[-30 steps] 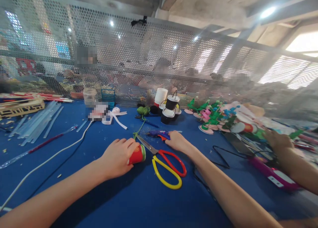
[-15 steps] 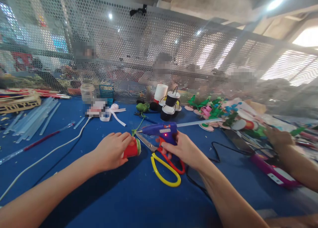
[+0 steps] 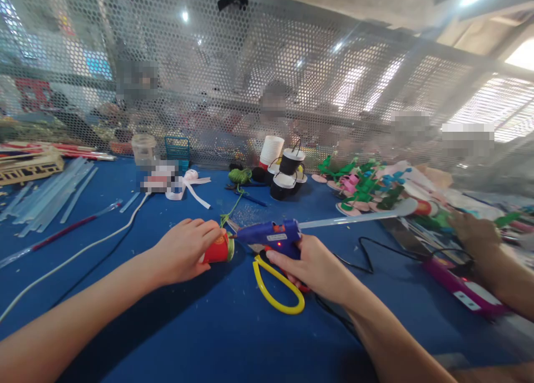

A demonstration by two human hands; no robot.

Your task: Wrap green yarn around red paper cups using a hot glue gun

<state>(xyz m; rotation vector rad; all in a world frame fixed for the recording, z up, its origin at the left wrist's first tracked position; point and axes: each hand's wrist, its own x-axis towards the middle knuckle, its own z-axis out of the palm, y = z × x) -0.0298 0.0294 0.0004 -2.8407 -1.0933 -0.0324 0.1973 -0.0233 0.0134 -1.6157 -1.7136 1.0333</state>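
My left hand (image 3: 189,252) is closed round a small red paper cup (image 3: 217,248) lying on its side, its green-edged end facing right. Green yarn (image 3: 227,215) runs from the cup back to a green ball of yarn (image 3: 240,176). In my right hand (image 3: 311,266) is a blue hot glue gun (image 3: 269,233), with its red light lit and a long clear glue stick (image 3: 346,222) out of its back. The gun's nozzle is at the cup's rim. Beneath the gun lie scissors (image 3: 277,291) with a yellow and a red handle, partly hidden by it and my right hand.
Black and white cups (image 3: 286,184) stand at the back before a perforated metal screen (image 3: 233,83). Loose glue sticks (image 3: 54,199) lie left. Craft flowers (image 3: 362,188), a purple power strip (image 3: 463,288) and another person's hand (image 3: 475,230) are at right. A white cord (image 3: 83,250) crosses the left side.
The glue gun has moved slightly down, bringing its nozzle to the cup's rim and covering more of the scissors. My left hand keeps its hold on the cup.
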